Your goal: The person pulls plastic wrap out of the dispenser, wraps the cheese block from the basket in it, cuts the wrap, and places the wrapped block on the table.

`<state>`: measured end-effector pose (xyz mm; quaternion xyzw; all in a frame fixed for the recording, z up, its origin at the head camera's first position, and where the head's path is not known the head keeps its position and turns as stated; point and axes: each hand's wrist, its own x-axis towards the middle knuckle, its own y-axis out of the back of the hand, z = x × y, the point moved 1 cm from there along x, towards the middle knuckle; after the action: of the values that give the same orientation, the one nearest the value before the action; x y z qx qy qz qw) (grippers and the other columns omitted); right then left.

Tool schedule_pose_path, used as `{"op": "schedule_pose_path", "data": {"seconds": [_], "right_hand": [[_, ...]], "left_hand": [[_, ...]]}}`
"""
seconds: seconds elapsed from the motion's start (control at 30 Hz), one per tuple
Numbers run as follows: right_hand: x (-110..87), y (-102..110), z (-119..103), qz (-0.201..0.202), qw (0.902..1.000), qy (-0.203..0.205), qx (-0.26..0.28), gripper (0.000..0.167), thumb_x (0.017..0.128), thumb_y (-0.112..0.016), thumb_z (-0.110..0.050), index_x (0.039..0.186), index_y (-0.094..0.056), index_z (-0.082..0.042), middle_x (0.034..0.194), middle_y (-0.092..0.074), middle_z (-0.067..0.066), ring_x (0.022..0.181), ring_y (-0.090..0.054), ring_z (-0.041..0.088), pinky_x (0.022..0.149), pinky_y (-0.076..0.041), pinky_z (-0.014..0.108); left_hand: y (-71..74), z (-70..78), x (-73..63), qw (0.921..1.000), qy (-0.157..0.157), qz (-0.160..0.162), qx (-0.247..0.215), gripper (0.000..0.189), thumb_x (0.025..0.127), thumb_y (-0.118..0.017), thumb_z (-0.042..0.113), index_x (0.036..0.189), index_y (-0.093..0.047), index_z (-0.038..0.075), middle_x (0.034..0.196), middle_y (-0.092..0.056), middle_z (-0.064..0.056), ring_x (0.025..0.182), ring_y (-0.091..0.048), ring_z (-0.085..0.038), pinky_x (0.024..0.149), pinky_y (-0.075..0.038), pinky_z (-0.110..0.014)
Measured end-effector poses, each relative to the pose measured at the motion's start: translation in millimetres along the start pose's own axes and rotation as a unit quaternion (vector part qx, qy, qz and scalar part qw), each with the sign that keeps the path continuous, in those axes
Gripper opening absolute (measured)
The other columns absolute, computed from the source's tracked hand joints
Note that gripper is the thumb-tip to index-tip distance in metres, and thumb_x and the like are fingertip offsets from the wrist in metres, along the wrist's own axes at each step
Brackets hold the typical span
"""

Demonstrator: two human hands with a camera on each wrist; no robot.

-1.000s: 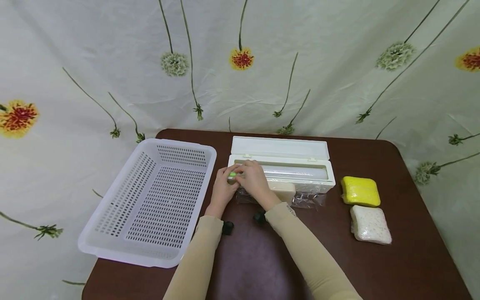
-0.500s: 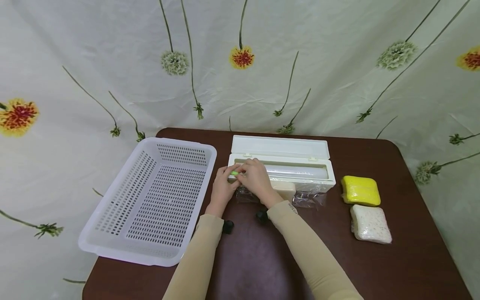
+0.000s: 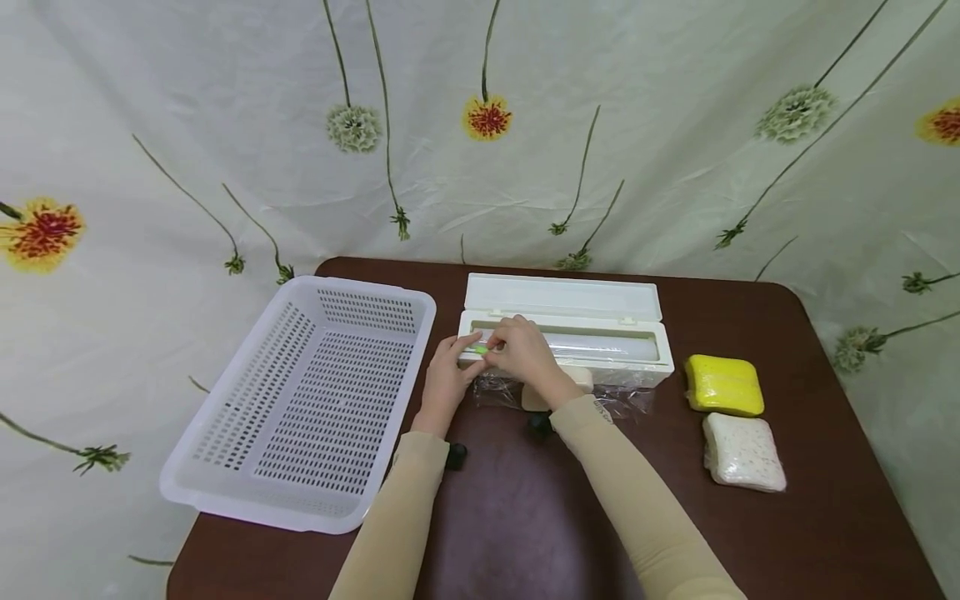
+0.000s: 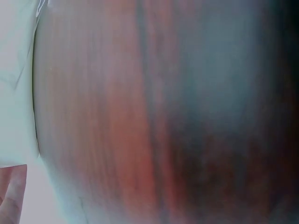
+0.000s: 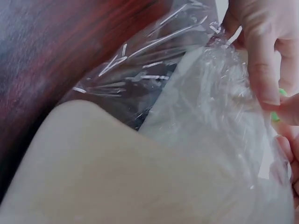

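Note:
A white cling film dispenser box (image 3: 622, 373) stands with its lid raised at the back of the table, a film roll (image 3: 600, 347) inside. My right hand (image 3: 525, 350) pinches the small green slide cutter (image 3: 482, 351) on the front edge. At the box's left end, my left hand (image 3: 444, 379) grips the edge, thumb in front and forefinger on top, close to the cutter. Clear film (image 5: 219, 93) hangs down the front and spreads over the table. A cream-coloured block (image 5: 93, 158) lies against the film under my right wrist, partly hidden by it.
A white perforated basket (image 3: 429, 321) stands on the left of the brown table (image 3: 517, 533). On the right lie a film-wrapped yellow block (image 3: 724, 385) and a film-wrapped white speckled block (image 3: 744, 452). A flowered curtain hangs behind. The left wrist view is mostly blurred.
My right hand and the green cutter have slid a little to the right along the box edge. The left hand has followed slightly. More of the cream block shows left of my right wrist.

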<state>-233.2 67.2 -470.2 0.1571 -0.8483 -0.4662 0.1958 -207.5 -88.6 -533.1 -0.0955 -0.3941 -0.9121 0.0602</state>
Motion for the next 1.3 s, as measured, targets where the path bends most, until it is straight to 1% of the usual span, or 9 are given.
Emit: {"op": "schedule_pose_path", "data": {"seconds": [0.2, 0.33, 0.5, 0.6, 0.7, 0.8, 0.97, 1.13, 1.3], "right_hand": [[-6.5, 11, 17, 0.006, 1.0000, -0.002, -0.003, 0.009, 0.083, -0.077, -0.018, 0.087, -0.077, -0.010, 0.083, -0.067, 0.001, 0.080, -0.056, 0.018, 0.080, -0.048, 0.034], [-11.0, 19, 26, -0.004, 1.0000, -0.005, -0.001, 0.008, 0.084, -0.076, -0.018, 0.086, -0.076, -0.011, 0.081, -0.065, 0.000, 0.078, -0.055, 0.018, 0.080, -0.047, 0.037], [-15.4, 22, 37, -0.039, 0.9980, -0.036, 0.034, 0.009, 0.085, -0.074, -0.020, 0.088, -0.075, -0.012, 0.086, -0.066, 0.001, 0.083, -0.057, 0.018, 0.080, -0.050, 0.036], [-20.9, 26, 47, -0.044, 0.9951, -0.064, 0.062, 0.006, 0.085, -0.074, -0.018, 0.087, -0.074, -0.012, 0.087, -0.066, 0.001, 0.085, -0.057, 0.019, 0.078, -0.051, 0.035], [-28.0, 31, 58, -0.037, 0.9932, -0.079, 0.077, 0.004, 0.083, -0.073, -0.015, 0.086, -0.074, -0.012, 0.087, -0.065, 0.001, 0.086, -0.058, 0.020, 0.078, -0.051, 0.037], [-35.0, 36, 67, -0.022, 0.9941, -0.070, 0.080, 0.006, 0.081, -0.073, -0.014, 0.086, -0.075, -0.011, 0.085, -0.066, 0.002, 0.084, -0.058, 0.019, 0.077, -0.051, 0.036], [-48.7, 44, 80, 0.003, 0.9946, -0.066, 0.080, 0.007, 0.079, -0.073, -0.012, 0.085, -0.076, -0.008, 0.079, -0.063, 0.001, 0.077, -0.053, 0.017, 0.069, -0.047, 0.031], [-56.5, 51, 85, 0.011, 0.9959, -0.049, 0.076, 0.006, 0.079, -0.073, -0.011, 0.084, -0.076, -0.007, 0.081, -0.065, 0.002, 0.080, -0.056, 0.019, 0.070, -0.049, 0.033], [-64.2, 55, 93, 0.009, 0.9966, -0.048, 0.067, 0.006, 0.079, -0.073, -0.012, 0.083, -0.075, -0.009, 0.082, -0.066, 0.002, 0.080, -0.056, 0.019, 0.070, -0.049, 0.034]], "left_hand": [[-0.5, 1.6, 1.7, 0.9998, -0.016, 0.009, -0.009, 0.056, 0.080, -0.076, 0.036, 0.133, -0.063, 0.021, 0.131, -0.055, -0.021, 0.118, -0.058, -0.039, 0.095, -0.050, -0.052], [1.2, 1.6, 2.1, 0.9998, -0.013, 0.009, -0.012, 0.057, 0.079, -0.077, 0.036, 0.133, -0.063, 0.021, 0.132, -0.055, -0.020, 0.119, -0.057, -0.038, 0.096, -0.050, -0.052], [1.3, 1.1, 0.0, 0.9998, -0.013, -0.008, -0.016, 0.056, 0.081, -0.075, 0.036, 0.134, -0.062, 0.022, 0.133, -0.054, -0.020, 0.121, -0.057, -0.038, 0.097, -0.050, -0.052], [1.8, 1.0, -1.1, 0.9997, -0.012, -0.010, -0.016, 0.057, 0.081, -0.074, 0.036, 0.135, -0.061, 0.022, 0.133, -0.054, -0.020, 0.122, -0.056, -0.038, 0.097, -0.049, -0.051], [3.2, 0.9, -1.0, 0.9997, -0.007, -0.009, -0.021, 0.057, 0.081, -0.074, 0.035, 0.135, -0.061, 0.023, 0.134, -0.053, -0.019, 0.123, -0.055, -0.038, 0.099, -0.048, -0.052], [4.7, 0.7, -0.7, 0.9996, -0.004, -0.012, -0.025, 0.057, 0.082, -0.074, 0.035, 0.135, -0.060, 0.023, 0.135, -0.053, -0.018, 0.125, -0.054, -0.037, 0.100, -0.047, -0.052], [5.5, -0.9, -1.2, 0.9996, -0.003, -0.016, -0.025, 0.056, 0.082, -0.073, 0.035, 0.136, -0.060, 0.023, 0.135, -0.052, -0.019, 0.124, -0.054, -0.038, 0.101, -0.047, -0.052], [5.1, -0.9, -1.8, 0.9996, -0.008, -0.014, -0.024, 0.056, 0.082, -0.072, 0.036, 0.135, -0.060, 0.023, 0.133, -0.053, -0.020, 0.124, -0.054, -0.038, 0.102, -0.046, -0.052], [3.1, 1.4, -3.7, 0.9994, -0.012, -0.017, -0.027, 0.056, 0.083, -0.072, 0.035, 0.136, -0.060, 0.022, 0.133, -0.053, -0.020, 0.124, -0.054, -0.038, 0.102, -0.047, -0.052]]}}
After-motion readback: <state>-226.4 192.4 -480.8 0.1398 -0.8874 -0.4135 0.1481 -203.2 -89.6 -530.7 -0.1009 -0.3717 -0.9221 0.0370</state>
